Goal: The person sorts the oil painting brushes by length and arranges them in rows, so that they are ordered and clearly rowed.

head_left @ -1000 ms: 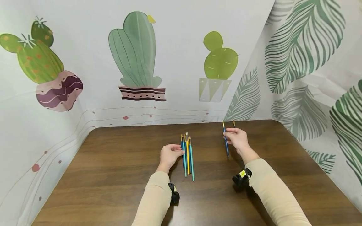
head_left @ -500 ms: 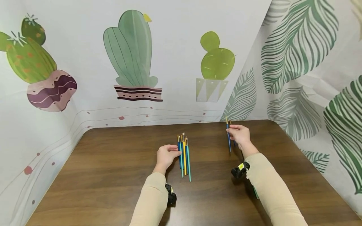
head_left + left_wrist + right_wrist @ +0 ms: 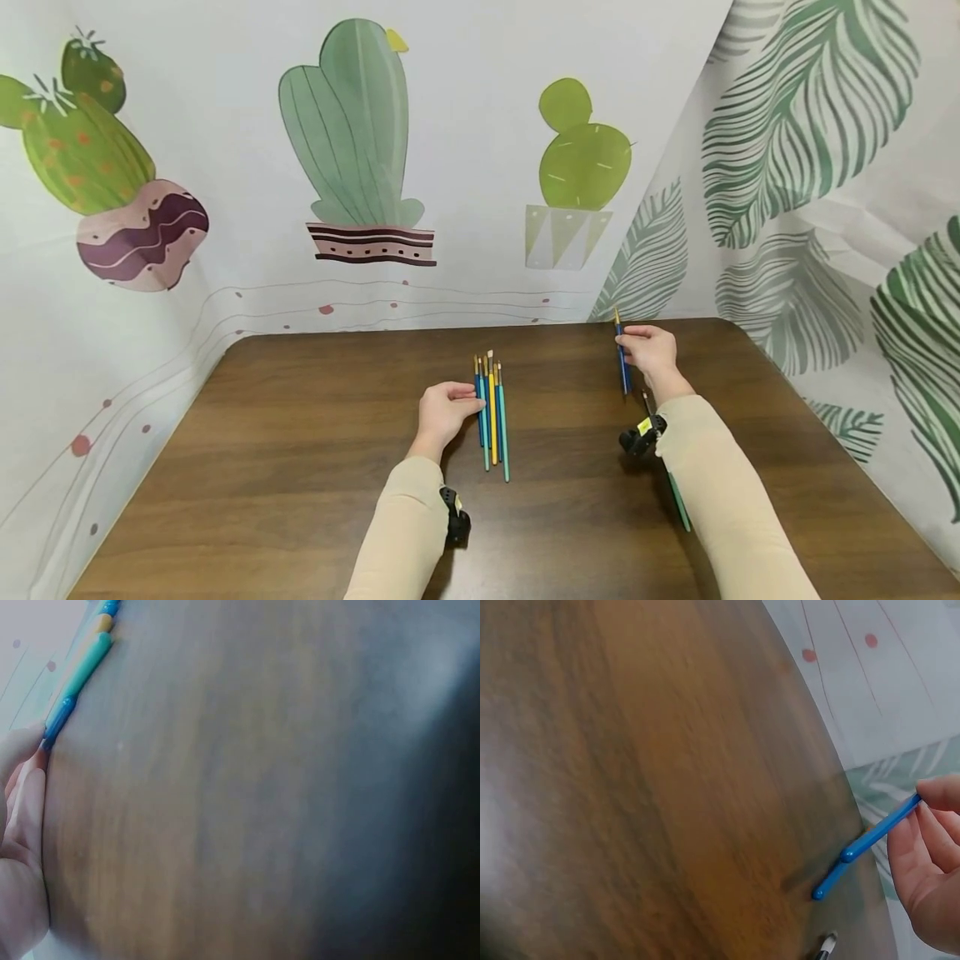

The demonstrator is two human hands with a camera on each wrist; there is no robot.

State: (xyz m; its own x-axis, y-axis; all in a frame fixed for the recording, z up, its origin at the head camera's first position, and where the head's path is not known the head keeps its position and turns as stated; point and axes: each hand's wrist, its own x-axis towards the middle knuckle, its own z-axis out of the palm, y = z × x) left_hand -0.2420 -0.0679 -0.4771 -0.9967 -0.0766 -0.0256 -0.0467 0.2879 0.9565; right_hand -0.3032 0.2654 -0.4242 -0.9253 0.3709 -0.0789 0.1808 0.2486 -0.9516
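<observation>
A bundle of slim paintbrushes [image 3: 494,425] with blue, teal and yellow handles lies mid-table, bristles toward the wall. My left hand [image 3: 446,412] is at its left side, thumb and fingers pinching at the outer brushes; in the left wrist view the thumb meets a blue handle [image 3: 61,720]. At the far right of the table my right hand [image 3: 649,354] pinches a blue paintbrush [image 3: 621,354], bristles up toward the wall. Another blue handle [image 3: 827,883] lies close beside it in the right wrist view, its upper part hidden.
Another paintbrush with a teal handle [image 3: 678,502] lies partly under the right forearm; its bristle tip [image 3: 828,944] shows in the right wrist view. The brown wooden table [image 3: 315,467] ends at a wall hanging [image 3: 472,167] printed with cacti and leaves.
My right hand has moved right and slightly toward the back with the blue paintbrush, bringing it alongside the other blue one. The teal-handled brush has come into view. My left hand stays at the bundle.
</observation>
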